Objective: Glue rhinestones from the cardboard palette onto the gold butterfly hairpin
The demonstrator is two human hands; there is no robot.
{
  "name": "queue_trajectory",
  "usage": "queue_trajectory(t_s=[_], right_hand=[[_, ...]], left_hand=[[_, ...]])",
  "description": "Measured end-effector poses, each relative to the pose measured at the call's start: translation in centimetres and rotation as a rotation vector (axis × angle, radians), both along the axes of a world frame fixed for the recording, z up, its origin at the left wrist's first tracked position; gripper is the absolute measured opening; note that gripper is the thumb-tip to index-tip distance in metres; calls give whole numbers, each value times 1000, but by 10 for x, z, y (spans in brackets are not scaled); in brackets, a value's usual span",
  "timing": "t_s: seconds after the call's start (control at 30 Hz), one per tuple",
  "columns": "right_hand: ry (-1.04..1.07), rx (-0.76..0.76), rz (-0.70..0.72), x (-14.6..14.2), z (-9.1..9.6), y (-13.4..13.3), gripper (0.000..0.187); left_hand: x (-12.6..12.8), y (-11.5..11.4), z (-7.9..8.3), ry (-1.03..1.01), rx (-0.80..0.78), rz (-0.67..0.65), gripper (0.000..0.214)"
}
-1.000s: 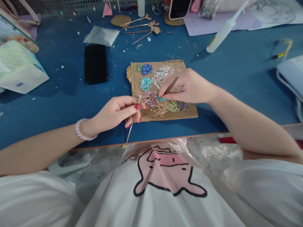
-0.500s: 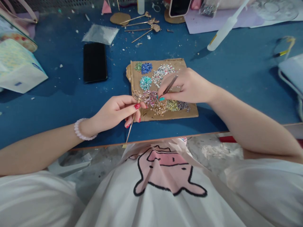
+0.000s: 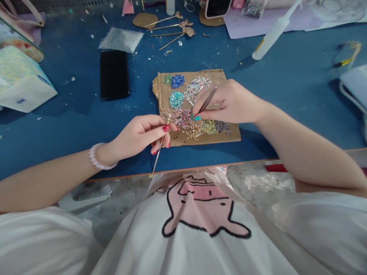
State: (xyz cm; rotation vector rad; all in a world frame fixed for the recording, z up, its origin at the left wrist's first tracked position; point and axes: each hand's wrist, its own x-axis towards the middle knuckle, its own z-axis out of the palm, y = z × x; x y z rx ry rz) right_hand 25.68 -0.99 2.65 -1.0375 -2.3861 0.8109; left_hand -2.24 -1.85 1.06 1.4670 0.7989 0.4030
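My left hand (image 3: 143, 135) is closed on the thin metal shaft of a hair stick (image 3: 158, 154), its ornate head over the left side of a cardboard piece (image 3: 172, 141). Pinched in my right hand (image 3: 229, 101) are dark tweezers (image 3: 208, 100), pointing down at the pink rhinestones (image 3: 185, 117). Their tips are hidden by my fingers. Around them on the cardboard lie blue rhinestones (image 3: 177, 81), turquoise rhinestones (image 3: 176, 99), clear rhinestones (image 3: 197, 87), champagne rhinestones (image 3: 193, 131) and yellow-green rhinestones (image 3: 209, 127), each in its own heap.
A black phone (image 3: 114, 74) lies left of the cardboard, below a small plastic bag (image 3: 122, 39). Several more hair sticks (image 3: 172, 34) rest at the back. A white bottle with a long nozzle (image 3: 269, 40) stands back right. A tissue pack (image 3: 25, 82) sits far left.
The right hand and tweezers have shifted very slightly right and up. The left hand keeps its hold on the hair stick, nearly still.
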Motion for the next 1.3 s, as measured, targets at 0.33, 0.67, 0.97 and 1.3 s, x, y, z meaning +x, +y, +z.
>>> queue_trajectory(t_s=[0.33,0.67,0.97,1.3], right_hand=[[-5,-3,-6,3,-1,1,26],[-15,39,7,5,-2,2,28],[3,51,58,7,-2,2,25],[-10,50,57,6,-3,3,27]], left_hand=[[0,-1,0,-6,-8,-2,15],[0,0,-1,-31,-5,-9,14],[1,0,0,-38,3,-15,13],[-1,0,-1,-37,8,-7,12]])
